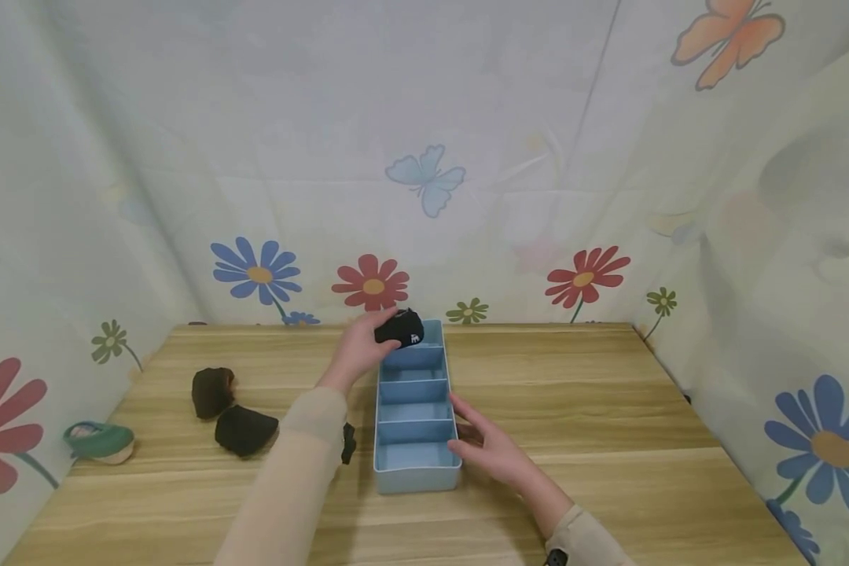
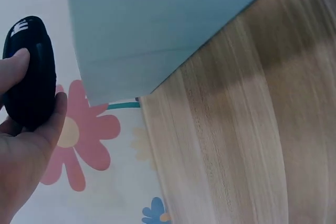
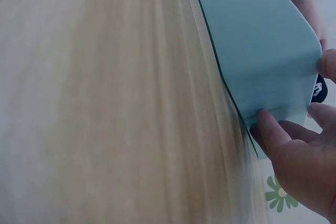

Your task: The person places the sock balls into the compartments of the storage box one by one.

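Note:
My left hand [image 1: 359, 350] pinches a black rolled cloth bundle [image 1: 405, 330] with a small white mark, above the far end of a light blue box [image 1: 417, 479]. In the left wrist view, thumb and fingers hold the same bundle [image 2: 32, 77] upright beside the box wall [image 2: 142, 35]. Several compartments in a row divide the box, and the nearer ones show bare floors. My right hand [image 1: 491, 452] touches the box's right side. In the right wrist view, its extended fingers [image 3: 275, 135] rest on the outer wall [image 3: 262, 45], with the thumb at the rim.
Two dark cloth bundles [image 1: 212, 391] [image 1: 246, 430] lie on the wooden table [image 1: 559, 393] at the left. Farther left sits a green shoe-like item [image 1: 99, 442]. Another small black thing [image 1: 349, 442] is partly hidden by the left sleeve. A flower-printed curtain [image 1: 509, 236] surrounds the table.

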Motion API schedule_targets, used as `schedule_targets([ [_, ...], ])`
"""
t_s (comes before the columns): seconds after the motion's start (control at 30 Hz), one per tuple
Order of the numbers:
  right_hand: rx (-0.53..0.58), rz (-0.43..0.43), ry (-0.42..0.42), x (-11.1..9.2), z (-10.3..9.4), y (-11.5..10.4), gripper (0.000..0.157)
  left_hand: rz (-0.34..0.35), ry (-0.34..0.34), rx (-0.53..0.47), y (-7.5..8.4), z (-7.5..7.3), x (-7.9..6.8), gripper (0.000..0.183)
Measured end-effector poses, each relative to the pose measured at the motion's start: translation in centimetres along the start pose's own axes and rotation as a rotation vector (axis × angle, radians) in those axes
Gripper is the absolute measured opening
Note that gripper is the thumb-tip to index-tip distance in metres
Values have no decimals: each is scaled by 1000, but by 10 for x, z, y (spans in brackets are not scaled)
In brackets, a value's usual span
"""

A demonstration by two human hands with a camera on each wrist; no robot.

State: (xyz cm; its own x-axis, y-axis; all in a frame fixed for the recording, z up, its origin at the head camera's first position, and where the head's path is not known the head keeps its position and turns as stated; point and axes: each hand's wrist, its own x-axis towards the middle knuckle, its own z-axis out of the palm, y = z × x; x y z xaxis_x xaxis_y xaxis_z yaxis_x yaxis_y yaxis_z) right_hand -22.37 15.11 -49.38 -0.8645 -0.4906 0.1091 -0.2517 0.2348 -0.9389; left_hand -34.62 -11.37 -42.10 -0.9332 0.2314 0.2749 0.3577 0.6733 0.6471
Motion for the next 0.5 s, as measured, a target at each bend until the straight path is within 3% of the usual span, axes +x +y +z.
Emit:
schedule_targets([
  [0.5, 13, 13, 6, 0, -1, 3, 74, 14, -23, 53, 0, 11, 17, 58],
])
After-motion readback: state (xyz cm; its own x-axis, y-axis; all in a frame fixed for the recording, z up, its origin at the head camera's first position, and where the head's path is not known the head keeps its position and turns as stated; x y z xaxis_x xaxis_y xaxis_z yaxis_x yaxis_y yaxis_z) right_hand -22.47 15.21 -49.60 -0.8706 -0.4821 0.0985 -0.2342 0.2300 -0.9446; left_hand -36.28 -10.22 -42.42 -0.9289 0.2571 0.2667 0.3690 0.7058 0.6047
